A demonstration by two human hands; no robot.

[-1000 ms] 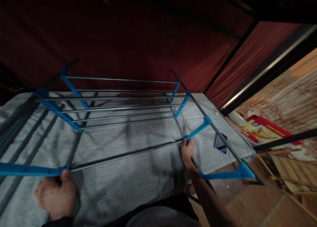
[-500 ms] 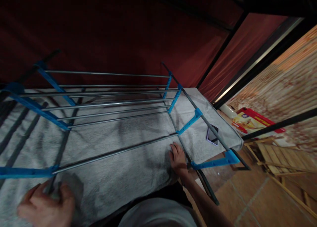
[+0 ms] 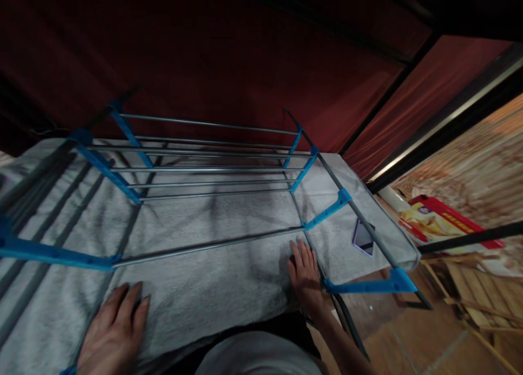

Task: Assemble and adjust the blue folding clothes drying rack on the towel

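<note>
A rack [image 3: 212, 170] of grey metal rods and blue plastic brackets stands on a surface covered by a grey cloth [image 3: 212, 288]. My left hand [image 3: 112, 334] lies flat on the cloth at the near left, fingers stretched out, just below a blue bracket arm [image 3: 57, 253]. My right hand [image 3: 305, 274] also lies flat and open on the cloth, right under the near rod [image 3: 208, 246] and beside a blue bracket [image 3: 327, 214]. Neither hand holds anything.
A phone [image 3: 363, 237] lies on the cloth at the right, under the rack's side rail. A dark red curtain hangs behind. To the right are a red and yellow box [image 3: 441, 222], wooden slats [image 3: 482, 293] and a tiled floor.
Both hands have let go of the ends of the near rod and come down flat on the cloth. The view has shifted slightly.
</note>
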